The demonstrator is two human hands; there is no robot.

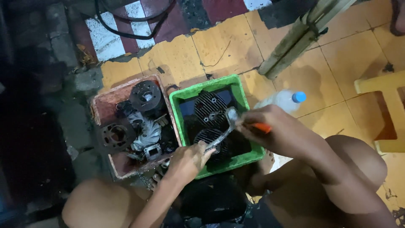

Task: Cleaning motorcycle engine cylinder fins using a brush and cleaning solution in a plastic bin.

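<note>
**Over the green tub: two hands on a metal part and a brush**

Above the green plastic tub (242,98), which stands on the yellow tiled floor (219,46), the following are recorded.

- Left hand (187,160): fingers closed around the lower end of a long, curved metal part (223,133), at the tub's near rim.
- Right hand (253,122): clenched on an orange-handled tool (263,127), apparently a brush; its working end meets the upper end of the metal part. The bristles cannot be made out.
- Metal part: grey, wet-looking, held slanting over the tub between both hands.
- Tub contents: two round finned engine pieces (210,108), one behind the other, lying in dark liquid.
- Reddish tray (103,105): touching the tub's left side, holding a dark cylinder (145,95), a ring-shaped piece (117,136), a pale fan wheel (145,131) and smaller bits.
- Clear plastic bottle (280,100) with a blue cap: lying on the floor just beyond the right hand.
- Yellow stool (390,90): at the right edge, well apart.
- Wooden beam (301,36): slanting across the tiles at the top.
- Black hose (126,25): looped on the red and white patch, top left.
</note>
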